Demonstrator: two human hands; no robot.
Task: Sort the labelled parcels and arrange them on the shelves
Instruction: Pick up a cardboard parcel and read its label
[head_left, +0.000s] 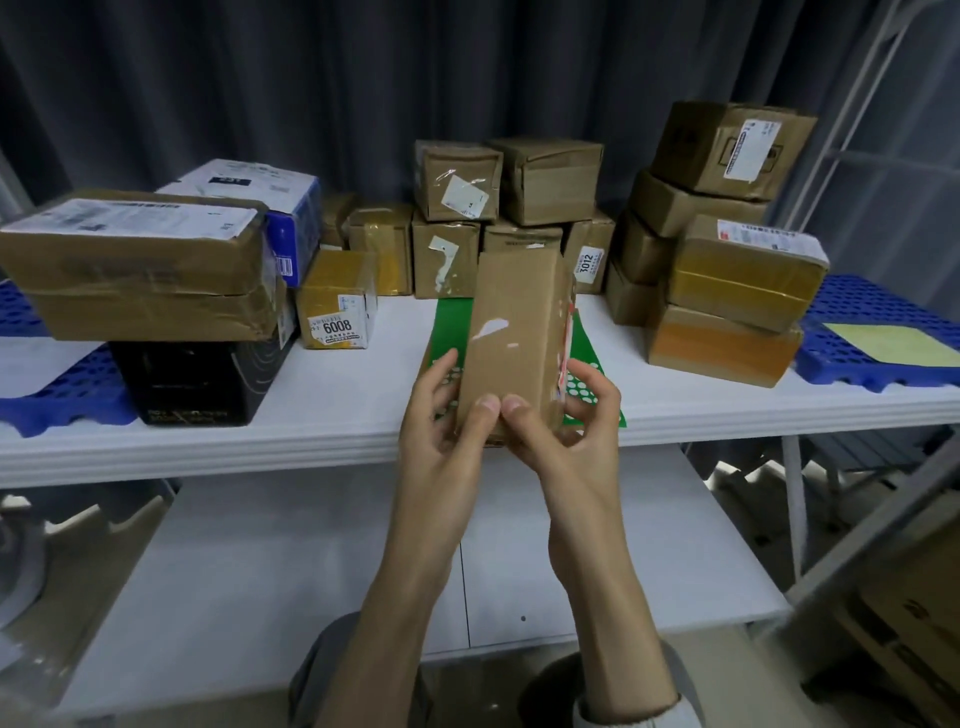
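A tall brown parcel (511, 343) is gripped upright at frame centre by the left hand (447, 415) and right hand (566, 421), thumbs pressed on its near face, above the white shelf's (311, 426) front edge. Stacked parcels (519, 208) are ranged along the back, left and right; open room is seen around a green mat (587, 338) mid-shelf.

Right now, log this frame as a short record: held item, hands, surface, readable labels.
held item: brown parcel, upright, above the shelf's front edge
left hand: grips its lower left side
right hand: grips its lower right side
surface: white shelf with a green mat
readable labels: 6008 box; 3012 box
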